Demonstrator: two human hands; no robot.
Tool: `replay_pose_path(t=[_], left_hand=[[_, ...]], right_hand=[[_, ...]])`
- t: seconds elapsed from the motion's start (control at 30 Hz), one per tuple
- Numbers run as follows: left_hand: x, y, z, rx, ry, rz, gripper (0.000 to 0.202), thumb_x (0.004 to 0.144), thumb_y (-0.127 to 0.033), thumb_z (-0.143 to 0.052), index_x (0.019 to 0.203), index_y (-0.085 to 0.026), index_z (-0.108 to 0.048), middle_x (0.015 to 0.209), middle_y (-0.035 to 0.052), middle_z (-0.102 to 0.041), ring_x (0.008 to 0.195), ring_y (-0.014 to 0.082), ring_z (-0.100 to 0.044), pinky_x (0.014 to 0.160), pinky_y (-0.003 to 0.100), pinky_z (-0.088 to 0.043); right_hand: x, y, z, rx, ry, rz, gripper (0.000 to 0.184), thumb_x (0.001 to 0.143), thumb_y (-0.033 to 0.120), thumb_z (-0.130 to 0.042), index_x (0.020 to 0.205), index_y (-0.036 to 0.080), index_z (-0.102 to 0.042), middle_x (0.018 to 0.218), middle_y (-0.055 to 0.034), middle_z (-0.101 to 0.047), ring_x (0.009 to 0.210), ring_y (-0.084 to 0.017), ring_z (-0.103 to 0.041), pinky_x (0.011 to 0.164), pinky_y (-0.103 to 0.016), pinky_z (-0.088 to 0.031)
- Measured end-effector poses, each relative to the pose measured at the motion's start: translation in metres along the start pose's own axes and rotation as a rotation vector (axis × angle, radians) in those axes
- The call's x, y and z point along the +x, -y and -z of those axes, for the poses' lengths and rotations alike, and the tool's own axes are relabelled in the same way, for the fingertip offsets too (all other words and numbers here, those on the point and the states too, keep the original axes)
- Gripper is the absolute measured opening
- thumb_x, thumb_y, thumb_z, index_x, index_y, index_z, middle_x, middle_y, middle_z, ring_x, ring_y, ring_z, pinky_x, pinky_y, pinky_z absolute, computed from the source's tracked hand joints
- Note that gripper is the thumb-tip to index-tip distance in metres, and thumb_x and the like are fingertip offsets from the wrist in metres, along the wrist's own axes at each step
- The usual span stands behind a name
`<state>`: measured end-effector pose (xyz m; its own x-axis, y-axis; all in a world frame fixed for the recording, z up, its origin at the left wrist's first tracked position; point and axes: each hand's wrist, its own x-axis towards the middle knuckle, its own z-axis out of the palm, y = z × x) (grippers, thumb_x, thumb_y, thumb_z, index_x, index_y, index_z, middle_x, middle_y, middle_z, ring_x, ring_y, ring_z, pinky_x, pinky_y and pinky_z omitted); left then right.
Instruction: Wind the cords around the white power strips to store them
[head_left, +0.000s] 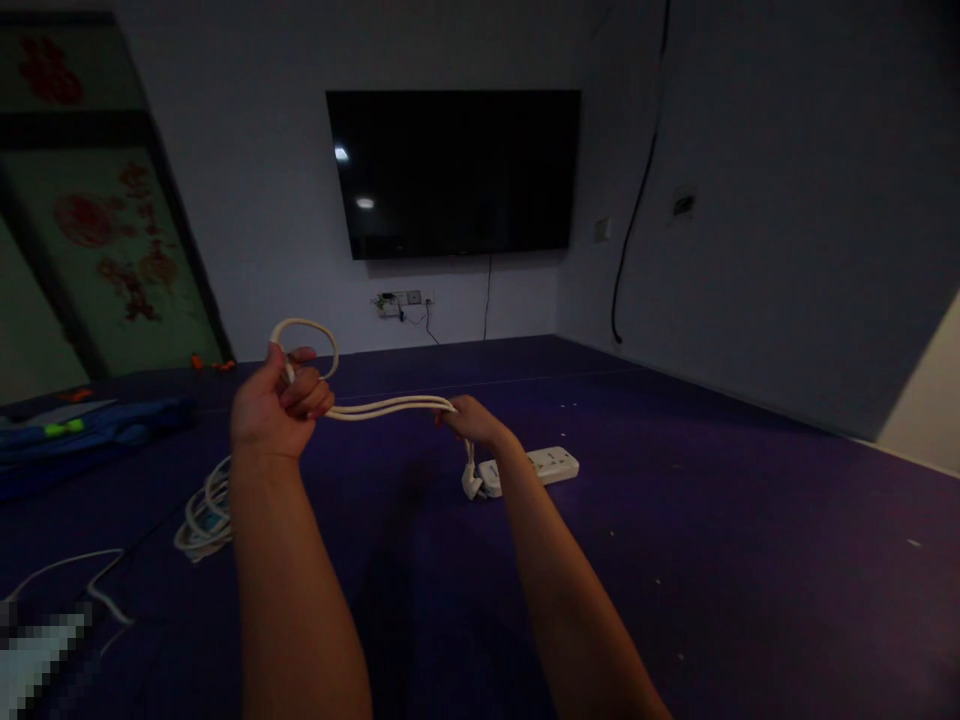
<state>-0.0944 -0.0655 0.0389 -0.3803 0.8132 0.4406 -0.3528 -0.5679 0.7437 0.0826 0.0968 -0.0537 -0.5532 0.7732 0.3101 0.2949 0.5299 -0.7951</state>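
A white power cord (390, 406) runs doubled between my two hands, held above the purple floor. My left hand (281, 400) is closed around it, and a loop of the cord stands up above the fingers. To the right, my right hand (471, 418) grips the two strands, its fingers partly hidden behind the hand. Below that hand the cord drops to a white plug (472, 484), which lies beside a white power strip (553, 464). My right forearm covers part of the strip.
Another coiled white cable (206, 512) lies left of my left forearm. Farther left are blue cloth (97, 435) and a thin white cable (109, 598). A television (457, 175) hangs on the far wall, above wall sockets (405, 300). A black cable (637, 200) hangs down the right wall.
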Motion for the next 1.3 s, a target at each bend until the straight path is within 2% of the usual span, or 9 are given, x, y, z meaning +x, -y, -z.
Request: replay_pose_path(t=[0.13, 0.23, 0.4, 0.53, 0.77, 0.87, 0.97, 1.1, 1.3], left_hand=[[-0.005, -0.005, 0.004, 0.093, 0.010, 0.061, 0.043, 0.096, -0.031, -0.028, 0.071, -0.014, -0.058, 0.033, -0.0087, -0.022, 0.026, 0.0052, -0.018, 0.031, 0.016, -0.024], [-0.007, -0.006, 0.004, 0.172, 0.023, 0.109, 0.033, 0.094, -0.031, -0.035, 0.078, -0.014, -0.059, 0.034, -0.0095, -0.024, 0.026, 0.0050, -0.019, 0.031, 0.016, -0.025], [-0.005, 0.004, 0.001, 0.394, -0.086, 0.114, 0.016, 0.085, -0.033, -0.054, 0.081, -0.018, -0.054, 0.037, -0.0113, -0.029, 0.027, 0.0044, -0.023, 0.032, 0.014, -0.027], [-0.002, 0.016, -0.002, 0.580, -0.067, 0.100, 0.020, 0.078, -0.033, -0.064, 0.074, -0.019, -0.050, 0.041, -0.0113, -0.032, 0.030, 0.0041, -0.027, 0.032, 0.013, -0.027], [-0.002, 0.026, -0.016, 0.839, 0.047, 0.112, 0.028, 0.070, -0.031, -0.069, 0.057, -0.018, -0.048, 0.042, -0.0083, -0.034, 0.033, 0.0053, -0.030, 0.033, 0.016, -0.024], [-0.001, 0.029, -0.021, 0.922, 0.098, 0.064, 0.027, 0.067, -0.033, -0.071, 0.056, -0.018, -0.052, 0.041, -0.0083, -0.032, 0.034, 0.0058, -0.027, 0.034, 0.018, -0.021], [0.001, 0.033, -0.022, 0.968, 0.131, 0.001, 0.027, 0.065, -0.035, -0.072, 0.055, -0.018, -0.054, 0.041, -0.0083, -0.031, 0.035, 0.0061, -0.026, 0.037, 0.020, -0.018], [0.005, 0.039, -0.021, 1.016, 0.101, -0.061, 0.034, 0.065, -0.040, -0.071, 0.049, -0.019, -0.050, 0.039, -0.0075, -0.030, 0.036, 0.0072, -0.025, 0.039, 0.022, -0.015], [0.013, 0.045, -0.017, 1.150, 0.002, -0.168, 0.031, 0.069, -0.042, -0.064, 0.052, -0.018, -0.056, 0.040, -0.0055, -0.035, 0.039, 0.0091, -0.030, 0.042, 0.023, -0.018]], right_hand=[[0.003, 0.002, -0.003, -0.147, -0.207, 0.062, 0.018, 0.073, 0.010, -0.053, 0.067, 0.013, -0.070, 0.056, 0.0005, -0.059, 0.056, -0.011, -0.052, 0.053, -0.020, -0.034], [0.001, 0.004, -0.001, -0.178, -0.296, 0.173, 0.016, 0.076, 0.016, -0.056, 0.065, 0.014, -0.068, 0.064, -0.0020, -0.064, 0.063, -0.012, -0.055, 0.057, -0.021, -0.035], [-0.008, 0.014, 0.009, -0.298, -0.449, 0.294, 0.041, 0.084, 0.041, -0.055, 0.051, 0.015, -0.055, 0.048, 0.0010, -0.045, 0.050, -0.010, -0.041, 0.051, -0.024, -0.025], [-0.015, 0.026, 0.015, -0.286, -0.507, 0.351, 0.044, 0.084, 0.047, -0.053, 0.054, 0.015, -0.056, 0.047, 0.0022, -0.041, 0.047, -0.008, -0.032, 0.049, -0.025, -0.022], [-0.022, 0.036, 0.025, -0.144, -0.476, 0.382, 0.043, 0.081, 0.054, -0.054, 0.078, 0.014, -0.068, 0.044, 0.0048, -0.038, 0.042, -0.008, -0.029, 0.045, -0.024, -0.020], [-0.023, 0.037, 0.027, -0.082, -0.464, 0.368, 0.044, 0.080, 0.053, -0.056, 0.083, 0.013, -0.071, 0.046, 0.0030, -0.043, 0.042, -0.008, -0.032, 0.045, -0.024, -0.022], [-0.023, 0.039, 0.028, -0.037, -0.465, 0.379, 0.040, 0.079, 0.049, -0.059, 0.086, 0.012, -0.073, 0.056, -0.0022, -0.057, 0.049, -0.010, -0.044, 0.048, -0.023, -0.030], [-0.024, 0.042, 0.027, 0.053, -0.420, 0.403, 0.033, 0.077, 0.042, -0.064, 0.092, 0.014, -0.074, 0.085, -0.0100, -0.071, 0.075, -0.018, -0.062, 0.065, -0.027, -0.045], [-0.024, 0.040, 0.023, 0.197, -0.215, 0.300, 0.034, 0.077, 0.037, -0.064, 0.102, 0.015, -0.072, 0.095, -0.0094, -0.073, 0.088, -0.022, -0.066, 0.077, -0.034, -0.050]])
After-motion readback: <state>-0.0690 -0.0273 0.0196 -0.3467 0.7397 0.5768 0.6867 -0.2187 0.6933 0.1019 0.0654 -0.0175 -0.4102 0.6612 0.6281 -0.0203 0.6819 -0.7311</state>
